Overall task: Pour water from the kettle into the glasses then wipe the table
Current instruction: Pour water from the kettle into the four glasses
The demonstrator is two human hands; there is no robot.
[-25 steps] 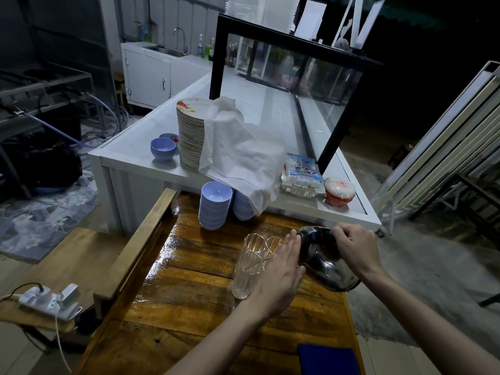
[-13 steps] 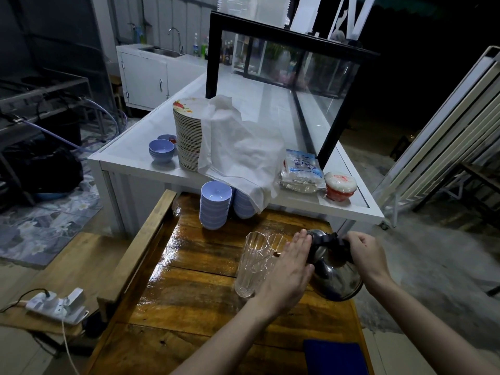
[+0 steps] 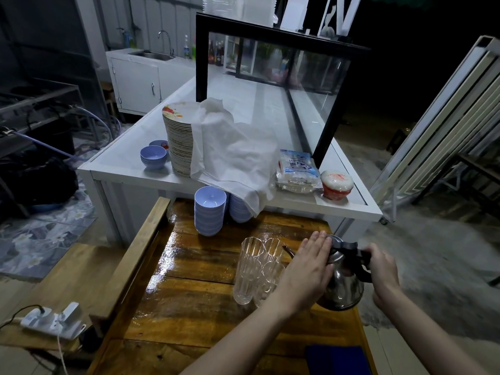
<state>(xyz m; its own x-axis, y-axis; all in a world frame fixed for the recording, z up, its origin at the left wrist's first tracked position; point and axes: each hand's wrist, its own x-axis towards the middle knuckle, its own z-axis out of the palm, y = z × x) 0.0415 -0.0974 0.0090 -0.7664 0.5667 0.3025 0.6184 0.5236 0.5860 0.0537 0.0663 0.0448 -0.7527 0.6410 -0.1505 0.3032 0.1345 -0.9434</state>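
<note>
Glasses (image 3: 257,269) cluster mid-table on the wet wooden table (image 3: 189,301), and beside them the kettle (image 3: 342,280) has swung more upright, spout toward them, so pouring looks imminent. The left hand (image 3: 308,269) lies flat and open on its lid while the right hand (image 3: 382,266) closes around the handle. Stacked blue bowls (image 3: 209,211) stand behind, clear of the pour; a blue cloth (image 3: 335,359) waits at the near edge.

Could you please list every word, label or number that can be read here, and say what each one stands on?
Large white cut-out letters on top of the black-framed glass case: one looks like "N"; the rest are cropped.
Blue and white packet on the white counter: it carries print, too blurred to read.
Bottles beside the sink: labels too small to read.
No text shows on the kettle, glasses or bowls.
</note>
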